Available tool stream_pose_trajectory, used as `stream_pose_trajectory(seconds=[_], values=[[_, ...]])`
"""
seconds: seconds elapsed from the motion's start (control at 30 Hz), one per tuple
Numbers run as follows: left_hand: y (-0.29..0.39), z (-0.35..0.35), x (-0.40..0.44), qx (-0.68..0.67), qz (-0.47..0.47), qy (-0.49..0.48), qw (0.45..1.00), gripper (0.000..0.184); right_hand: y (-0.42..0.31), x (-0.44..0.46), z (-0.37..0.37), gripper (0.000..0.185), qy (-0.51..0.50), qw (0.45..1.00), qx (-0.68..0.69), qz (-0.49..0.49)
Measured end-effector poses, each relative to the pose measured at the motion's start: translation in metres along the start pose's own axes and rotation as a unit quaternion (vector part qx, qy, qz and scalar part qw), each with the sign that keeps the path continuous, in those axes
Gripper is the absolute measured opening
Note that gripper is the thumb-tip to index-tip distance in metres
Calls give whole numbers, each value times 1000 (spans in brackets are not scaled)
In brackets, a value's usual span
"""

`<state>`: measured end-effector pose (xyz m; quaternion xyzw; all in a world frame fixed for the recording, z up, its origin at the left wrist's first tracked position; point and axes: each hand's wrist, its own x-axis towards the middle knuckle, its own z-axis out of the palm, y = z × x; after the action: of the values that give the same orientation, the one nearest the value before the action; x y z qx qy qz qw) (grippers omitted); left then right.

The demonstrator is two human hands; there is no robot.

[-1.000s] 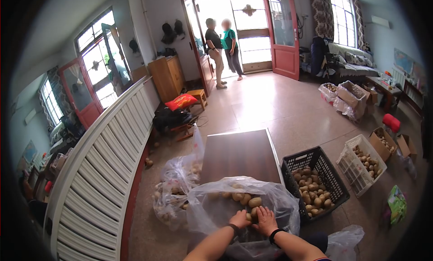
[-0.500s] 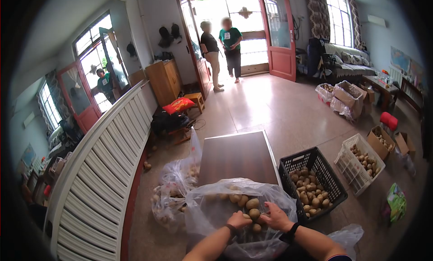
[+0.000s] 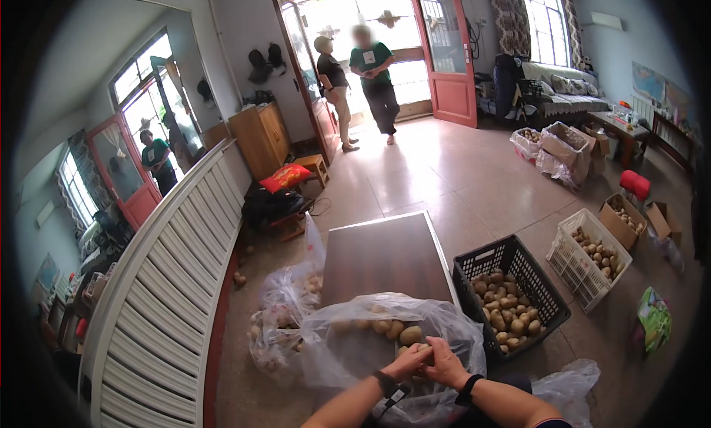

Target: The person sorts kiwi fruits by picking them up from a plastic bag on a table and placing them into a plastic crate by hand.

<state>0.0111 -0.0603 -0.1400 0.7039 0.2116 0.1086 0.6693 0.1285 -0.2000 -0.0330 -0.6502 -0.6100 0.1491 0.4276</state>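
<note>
My left hand and my right hand are close together over an open clear plastic bag. Between their closed fingers is a small brown potato, mostly covered by the fingers. Just beyond the fingertips a larger round potato lies in the bag, with several more to its left. The bag spreads over the near end of a dark brown tabletop with a pale edge.
Right of the table stands a black crate of potatoes, then a white crate and a cardboard box with more. A filled plastic bag sits at left, beside a white railing. Two people stand near the doorway.
My hands have come together around a potato; they were apart over the bag before. The person in green has stepped closer, and the view has shifted slightly.
</note>
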Motion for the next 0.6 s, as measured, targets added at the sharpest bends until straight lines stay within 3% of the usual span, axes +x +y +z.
stream_pose_trajectory(seconds=[0.07,0.17,0.23,0.33,0.4,0.47,0.57,0.6], values=[[19,7,-7,-54,-51,-10,997,51,-3,1,-1,74,10,1000,2,20],[32,10,-7,-97,-25,-16,995,48,-7,5,-8,73,21,997,-1,75],[62,11,-16,-185,-153,-20,971,41,0,4,-5,73,20,993,-5,114],[92,14,-26,-221,-182,-6,958,37,16,7,-5,75,44,987,-4,157],[73,9,-18,-243,-164,-5,956,36,15,11,-14,75,53,968,60,238],[62,6,-16,-265,-146,-5,953,35,28,11,-17,70,67,966,47,244],[66,1,-19,-200,-167,34,965,34,47,15,-21,57,93,902,302,295],[69,1,-22,-173,-167,53,969,33,39,19,-32,57,92,902,301,296]])
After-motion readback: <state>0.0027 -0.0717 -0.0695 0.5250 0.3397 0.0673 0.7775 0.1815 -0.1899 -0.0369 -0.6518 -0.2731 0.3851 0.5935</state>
